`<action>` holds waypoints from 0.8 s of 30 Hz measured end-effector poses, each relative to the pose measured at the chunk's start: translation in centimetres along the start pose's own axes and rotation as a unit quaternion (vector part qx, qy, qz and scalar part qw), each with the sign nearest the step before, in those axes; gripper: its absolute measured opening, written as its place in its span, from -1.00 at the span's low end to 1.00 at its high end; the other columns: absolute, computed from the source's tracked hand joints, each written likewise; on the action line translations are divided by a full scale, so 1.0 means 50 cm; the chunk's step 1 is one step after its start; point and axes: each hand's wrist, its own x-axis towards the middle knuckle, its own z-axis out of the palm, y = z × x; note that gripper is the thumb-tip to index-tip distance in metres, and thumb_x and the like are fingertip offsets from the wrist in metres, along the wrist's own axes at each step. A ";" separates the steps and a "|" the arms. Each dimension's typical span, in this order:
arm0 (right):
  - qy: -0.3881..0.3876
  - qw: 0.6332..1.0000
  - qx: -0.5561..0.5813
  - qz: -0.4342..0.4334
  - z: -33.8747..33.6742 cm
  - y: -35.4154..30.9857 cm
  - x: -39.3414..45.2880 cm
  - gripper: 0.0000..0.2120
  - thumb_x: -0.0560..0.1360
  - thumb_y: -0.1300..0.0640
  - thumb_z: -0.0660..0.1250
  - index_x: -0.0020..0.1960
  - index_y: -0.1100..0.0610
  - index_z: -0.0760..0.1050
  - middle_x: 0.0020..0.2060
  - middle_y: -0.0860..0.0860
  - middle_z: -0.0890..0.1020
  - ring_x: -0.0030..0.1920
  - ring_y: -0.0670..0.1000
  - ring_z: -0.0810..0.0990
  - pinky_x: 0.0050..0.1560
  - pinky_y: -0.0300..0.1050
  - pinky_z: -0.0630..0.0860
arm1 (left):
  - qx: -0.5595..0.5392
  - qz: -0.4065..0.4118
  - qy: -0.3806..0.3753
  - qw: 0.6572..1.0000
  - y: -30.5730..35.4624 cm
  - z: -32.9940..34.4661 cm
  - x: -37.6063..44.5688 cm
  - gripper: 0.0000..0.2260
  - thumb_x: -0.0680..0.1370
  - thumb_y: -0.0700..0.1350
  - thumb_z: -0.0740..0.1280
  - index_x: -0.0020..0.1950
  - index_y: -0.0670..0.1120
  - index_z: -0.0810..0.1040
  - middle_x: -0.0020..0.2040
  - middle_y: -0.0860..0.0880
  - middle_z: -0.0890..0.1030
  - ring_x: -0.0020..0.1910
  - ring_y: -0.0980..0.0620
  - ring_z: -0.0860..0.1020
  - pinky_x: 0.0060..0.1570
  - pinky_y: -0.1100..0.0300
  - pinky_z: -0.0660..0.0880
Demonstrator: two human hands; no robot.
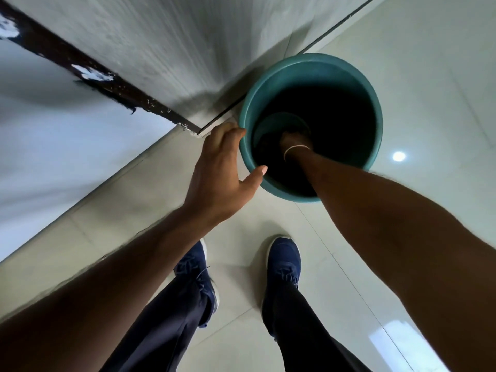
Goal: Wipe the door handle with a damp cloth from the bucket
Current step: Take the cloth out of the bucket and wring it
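1. The cloth is not visible; I judge it lies deep in the bucket (375, 108), whose inside is too dark to show cloth or water.
2. My right hand (291, 139) is sunk in there; its grip I cannot tell.
3. My left hand (220, 167) is spread, steadying the rim.
4. No door handle in view: fetching is underway, wiping remains.
5. The bucket stands on the floor (429, 76).
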 end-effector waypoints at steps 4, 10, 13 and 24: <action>-0.012 0.999 0.048 -0.002 -0.039 0.004 -0.036 -0.55 0.79 0.19 0.08 0.62 0.36 0.30 0.60 0.36 0.36 0.63 0.31 0.34 0.68 0.08 0.20 | 0.008 -0.015 -0.026 1.000 0.027 -0.011 -0.010 -0.33 0.55 0.07 0.52 0.56 -0.18 0.41 0.55 -0.10 0.41 0.53 -0.10 0.42 0.46 0.04 0.45; 0.056 0.983 0.176 0.006 -0.212 -0.009 -0.265 -0.43 0.54 0.05 0.50 0.47 0.18 0.42 0.23 0.23 0.68 0.23 0.29 0.68 0.19 0.08 0.63 | -0.007 -0.039 -0.056 0.998 0.130 -0.079 -0.040 -0.31 0.55 0.10 0.43 0.60 -0.19 0.37 0.57 -0.13 0.41 0.56 -0.06 0.38 0.49 0.26 0.27; 0.071 0.950 0.304 0.029 -0.292 -0.001 -0.391 -0.46 0.48 0.00 0.59 0.40 0.10 0.55 0.18 0.12 0.72 0.17 0.18 0.70 0.18 -0.01 0.63 | -0.045 -0.063 -0.040 0.996 0.209 -0.129 -0.055 -0.43 0.62 0.01 0.47 0.57 -0.17 0.43 0.50 -0.12 0.50 0.48 -0.02 0.45 0.44 0.34 0.27; 0.020 0.708 0.706 0.012 -0.581 0.012 -0.950 -0.51 0.38 0.09 0.61 0.27 0.20 0.64 0.17 0.21 0.75 0.21 0.28 0.74 0.29 0.33 0.67 | -0.441 -0.219 -0.142 0.859 0.565 -0.411 -0.150 -0.50 0.53 0.27 0.46 0.32 -0.04 0.68 0.24 -0.13 0.74 0.30 -0.12 0.69 0.35 -0.15 0.59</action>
